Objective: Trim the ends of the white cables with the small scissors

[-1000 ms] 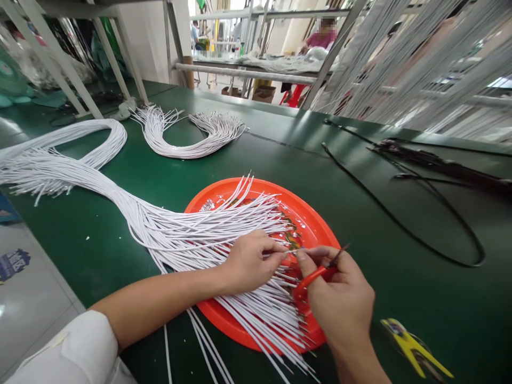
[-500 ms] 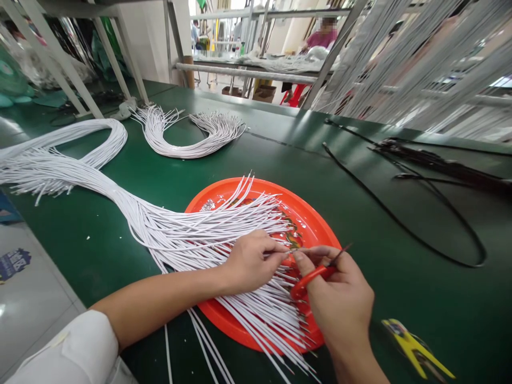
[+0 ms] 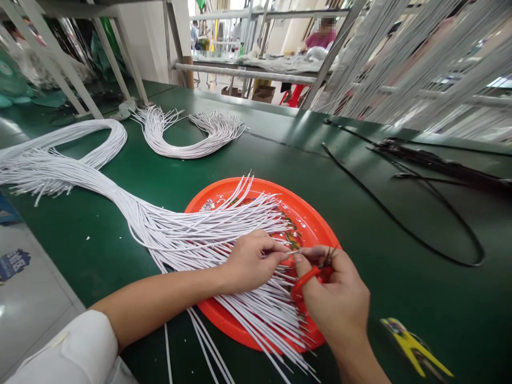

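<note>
My left hand (image 3: 252, 262) is closed in a pinch on the end of one white cord (image 3: 288, 252), above a red tray (image 3: 316, 216). Red-handled scissors (image 3: 303, 284) are held in my right hand (image 3: 342, 290), their handle around the thumb and the blades pointing up by the fingers. Thumb and forefinger of that hand meet at the tip of the same cord, close to my left fingertips. Under my hands a thick bundle of white cords (image 3: 216, 229) fans across the tray, many with dark or shiny tips. Small clear bits (image 3: 208, 205) lie in the tray.
A yellow-handled tool (image 3: 416, 349) rests on the green table (image 3: 280, 154) at lower right. Black cords (image 3: 436, 165) lie at right, another white bundle (image 3: 184, 149) at the back. Many pale cords (image 3: 384, 58) hang from a rack. A person (image 3: 322, 37) sits in the background.
My right hand has turned and shifted slightly left, bringing the scissors' blades more upright. My left hand stays nearly still on the cord.
</note>
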A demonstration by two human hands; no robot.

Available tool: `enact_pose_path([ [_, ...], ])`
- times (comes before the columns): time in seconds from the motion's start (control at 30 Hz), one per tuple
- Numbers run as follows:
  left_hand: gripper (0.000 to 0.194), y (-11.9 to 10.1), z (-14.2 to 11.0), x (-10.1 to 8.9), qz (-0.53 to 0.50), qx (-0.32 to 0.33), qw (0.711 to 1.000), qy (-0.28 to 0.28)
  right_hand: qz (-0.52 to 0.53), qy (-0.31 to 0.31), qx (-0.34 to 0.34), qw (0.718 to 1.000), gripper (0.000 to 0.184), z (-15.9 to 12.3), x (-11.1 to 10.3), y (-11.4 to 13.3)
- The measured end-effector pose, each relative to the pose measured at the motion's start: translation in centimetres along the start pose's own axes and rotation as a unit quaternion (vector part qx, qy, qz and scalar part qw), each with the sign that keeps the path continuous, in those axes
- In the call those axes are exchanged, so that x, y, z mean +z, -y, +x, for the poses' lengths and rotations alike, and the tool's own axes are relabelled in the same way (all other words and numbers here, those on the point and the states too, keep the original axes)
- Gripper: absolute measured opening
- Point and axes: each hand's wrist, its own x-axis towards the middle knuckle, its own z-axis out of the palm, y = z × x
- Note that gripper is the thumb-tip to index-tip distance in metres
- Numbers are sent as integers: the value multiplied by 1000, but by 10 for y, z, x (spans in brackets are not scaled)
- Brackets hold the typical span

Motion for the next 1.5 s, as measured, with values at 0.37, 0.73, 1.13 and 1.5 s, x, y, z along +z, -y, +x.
enact_pose_path([
  [0.37, 10, -4, 3, -2, -90, -46, 994, -29, -33, 195, 6, 980, 21, -3, -3, 8],
  [0.73, 9, -3, 2, -1, -77, -23, 997, -6, -94, 197, -25, 976, 19, -4, -2, 6],
  [1.13, 8, -3, 2, -1, -51, 1, 999, 2, -98, 208, -9, 973, 18, -4, -1, 3],
  [1.5, 10, -3, 2, -2, -85, -45, 995, 21, -87, 257, -39, 962, 18, 4, -2, -3],
])
